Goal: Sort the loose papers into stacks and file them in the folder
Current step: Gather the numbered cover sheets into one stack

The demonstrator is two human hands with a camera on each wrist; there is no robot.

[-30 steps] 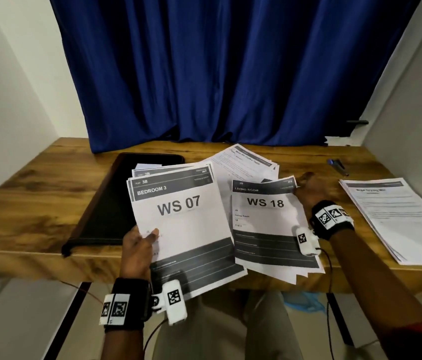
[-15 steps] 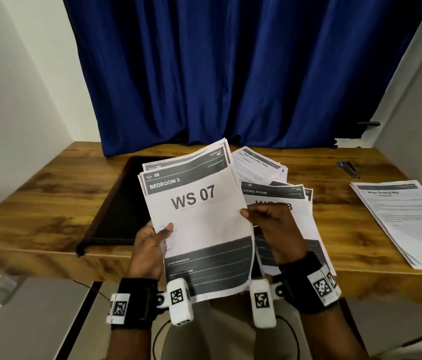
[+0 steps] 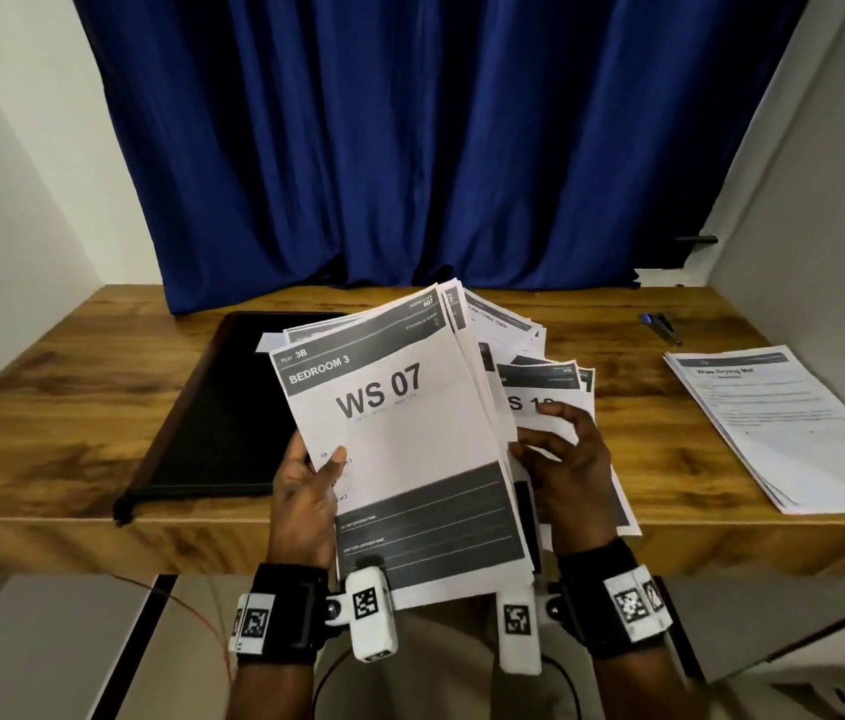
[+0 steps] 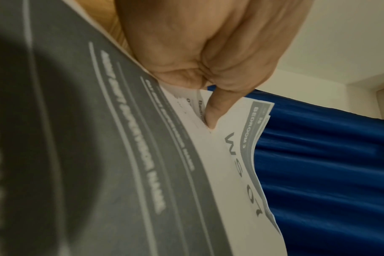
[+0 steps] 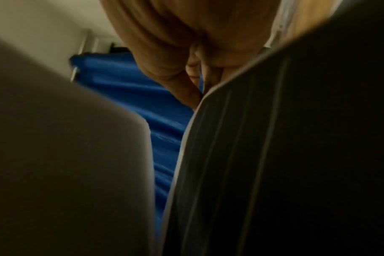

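Observation:
My left hand (image 3: 329, 462) grips a stack of sheets (image 3: 410, 433) topped by "WS 07 BEDROOM 3", tilted up over the table's front edge. Its thumb lies on the top sheet, also in the left wrist view (image 4: 212, 114). My right hand (image 3: 550, 439) is at the stack's right edge, thumb against the edge and fingers curled onto a "WS 18" sheet (image 3: 540, 392) fanned out behind. In the right wrist view a dark-banded sheet (image 5: 274, 155) hides the fingers. A black folder (image 3: 212, 407) lies shut on the table to the left.
A squared stack of text sheets (image 3: 784, 423) lies at the table's right end, with a blue pen (image 3: 659, 324) behind it. More loose sheets (image 3: 508, 324) lie behind the held stack. A blue curtain (image 3: 436, 148) hangs behind the wooden table (image 3: 72, 397).
My right hand left the WS 18 sheet on the table and came to the right edge of the WS 07 stack. The left hand raised and tilted that stack.

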